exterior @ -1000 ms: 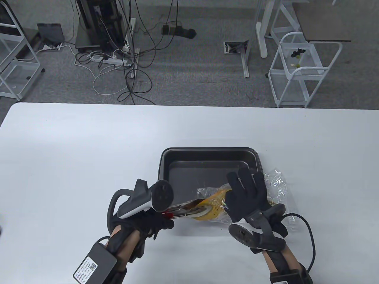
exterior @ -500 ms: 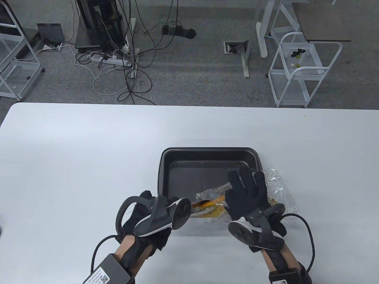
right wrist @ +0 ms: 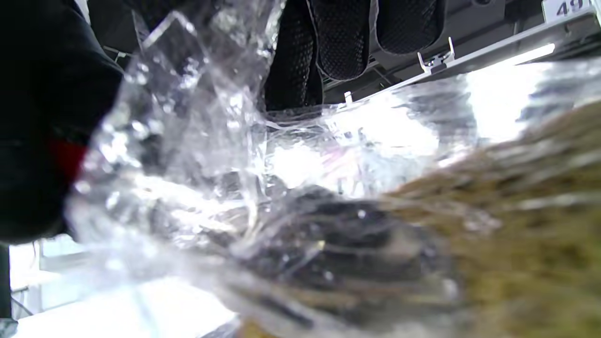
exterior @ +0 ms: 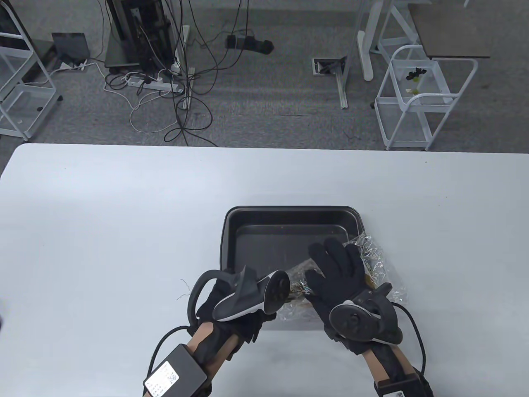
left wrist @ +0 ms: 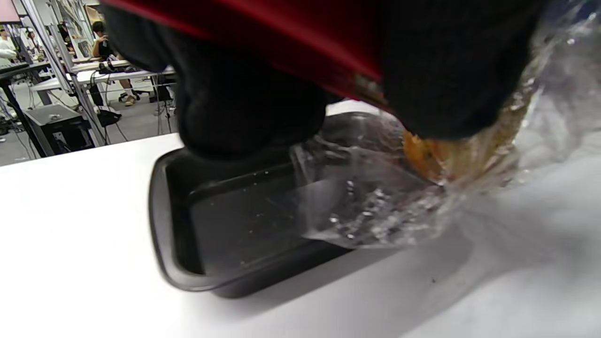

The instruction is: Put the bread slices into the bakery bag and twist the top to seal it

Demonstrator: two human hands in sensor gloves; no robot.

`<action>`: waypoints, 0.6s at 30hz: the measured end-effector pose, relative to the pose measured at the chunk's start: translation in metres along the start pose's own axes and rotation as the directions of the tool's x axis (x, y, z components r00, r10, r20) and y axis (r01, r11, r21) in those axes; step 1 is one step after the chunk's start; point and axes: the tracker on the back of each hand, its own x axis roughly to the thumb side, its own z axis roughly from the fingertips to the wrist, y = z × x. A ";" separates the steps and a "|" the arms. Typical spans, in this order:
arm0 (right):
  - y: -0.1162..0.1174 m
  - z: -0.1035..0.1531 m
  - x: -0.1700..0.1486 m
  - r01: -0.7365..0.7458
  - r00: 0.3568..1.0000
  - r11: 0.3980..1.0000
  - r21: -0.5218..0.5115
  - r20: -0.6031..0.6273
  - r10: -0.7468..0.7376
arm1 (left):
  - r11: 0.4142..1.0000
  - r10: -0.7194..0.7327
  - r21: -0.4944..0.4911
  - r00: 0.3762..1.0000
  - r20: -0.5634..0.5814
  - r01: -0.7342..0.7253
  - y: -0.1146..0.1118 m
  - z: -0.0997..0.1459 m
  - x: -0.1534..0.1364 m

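— Which step are we on?

— Bagging, I'd judge, not sealing yet. The clear bakery bag (exterior: pixel 372 264) lies at the near right corner of the dark baking tray (exterior: pixel 289 215), partly over its rim, near the table's front edge. The tray itself shows only crumbs, so the bread slices (left wrist: pixel 462 157) seem to be inside the film already (the left wrist view shows golden crust behind the plastic).

— And the hands?

— The right hand (exterior: pixel 337 275) lies on top of the bag with its fingers (exterior: pixel 330 252) spread and fairly straight, pressing the bread down through the film rather than pinching anything. The left hand (exterior: pixel 235 318) is at the bag's open end, at the tray's near edge; its tracker hides the fingers from above, and the wrist view is too close and blurred, so I cannot tell whether it pinches the film or only touches it.

— What does the next move call for?

— Probably gathering the loose mouth into one bunch with the left hand while the right steadies the loaf, then turning one against the other. The film is slippery and crinkled, so a firm pinch close to the bread would matter.

— Any writing?

— A white sticker on the left forearm box (exterior: pixel 175 372), too small to read. In the right wrist view a tag reads "49" at the top corner (partly cut off).
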 end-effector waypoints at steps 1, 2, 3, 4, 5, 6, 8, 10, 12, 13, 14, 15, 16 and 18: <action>0.000 0.000 0.000 0.019 1.000 1.000 0.000 0.000 -0.019 | 1.000 0.013 0.001 1.000 0.015 -0.013 -0.001 -0.002 0.002; -0.001 0.000 -0.001 0.031 1.000 1.000 -0.002 -0.001 -0.031 | 1.000 0.019 0.007 1.000 0.018 -0.019 -0.001 -0.005 0.002; -0.001 0.000 -0.001 0.037 0.999 0.999 -0.004 -0.004 -0.037 | 1.000 0.029 0.001 1.000 0.012 -0.029 -0.001 -0.006 0.003; -0.001 -0.001 -0.002 0.049 0.999 0.999 -0.002 -0.007 -0.049 | 0.999 0.039 0.003 0.999 0.022 -0.039 -0.002 -0.009 0.005; -0.001 -0.001 -0.003 0.062 0.998 0.998 -0.005 -0.010 -0.062 | 0.999 0.046 0.005 0.999 0.028 -0.046 -0.002 -0.011 0.006; -0.001 -0.001 -0.004 0.080 0.997 0.997 -0.007 -0.014 -0.081 | 0.998 0.058 -0.015 0.998 0.024 -0.057 -0.003 -0.014 0.007; -0.001 -0.001 -0.005 0.153 0.988 0.988 -0.010 -0.020 -0.153 | 0.998 0.067 -0.013 0.997 0.037 -0.067 -0.005 -0.018 0.012; -0.002 -0.002 -0.008 0.221 0.975 0.975 -0.006 -0.022 -0.221 | 0.998 0.070 -0.007 0.996 0.054 -0.070 -0.006 -0.022 0.016; -0.001 -0.003 -0.012 0.281 0.959 0.960 -0.001 -0.037 -0.281 | 0.996 0.085 -0.010 0.995 0.060 -0.084 -0.007 -0.025 0.021; 0.000 -0.003 -0.015 0.313 0.949 0.950 0.011 -0.045 -0.312 | 0.996 0.087 0.001 0.994 0.060 -0.087 -0.007 -0.026 0.023; 0.001 -0.003 -0.019 0.354 0.934 0.935 0.020 -0.054 -0.352 | 0.996 0.084 0.007 0.995 0.059 -0.084 -0.007 -0.029 0.025; 0.001 -0.004 -0.021 0.380 0.924 0.925 0.026 -0.059 -0.378 | 0.997 0.080 0.008 0.995 0.063 -0.081 -0.007 -0.030 0.026; 0.003 -0.004 -0.024 0.421 0.906 0.906 0.037 -0.066 -0.418 | 0.997 0.075 0.026 0.995 0.067 -0.076 -0.007 -0.031 0.029; 0.004 -0.004 -0.026 0.478 0.877 0.877 0.051 -0.079 -0.474 | 0.997 0.059 0.041 0.997 0.055 -0.061 -0.008 -0.032 0.033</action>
